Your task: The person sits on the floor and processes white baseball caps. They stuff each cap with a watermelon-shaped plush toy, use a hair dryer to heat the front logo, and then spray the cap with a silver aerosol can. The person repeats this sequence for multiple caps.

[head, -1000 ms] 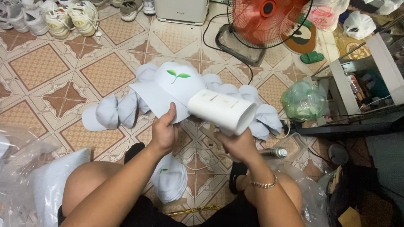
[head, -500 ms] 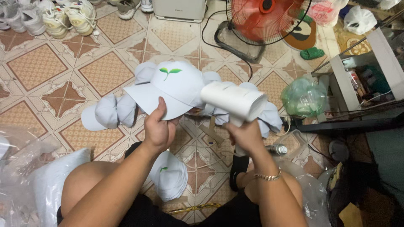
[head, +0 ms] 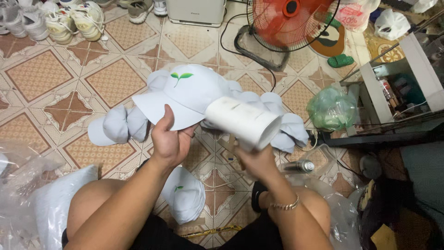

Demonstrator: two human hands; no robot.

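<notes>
Now I see both hands busy with a soft white cap.
My left hand (head: 170, 141) pinches the cap (head: 185, 95) by its flat brim; my right hand (head: 256, 159) closes around a smooth white cylinder (head: 243, 121) at the cap's four o'clock, above the patterned tile floor (head: 41, 76).

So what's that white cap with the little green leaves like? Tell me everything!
The white cap is a baseball-style cap of smooth cloth, with a rounded crown and a flat brim. A small green two-leaf picture sits on the front of the crown. It is held up above the tiled floor, brim toward the person. The left hand pinches the brim, thumb on top. A white paper roll, held by the right hand, pokes against its side.
</notes>
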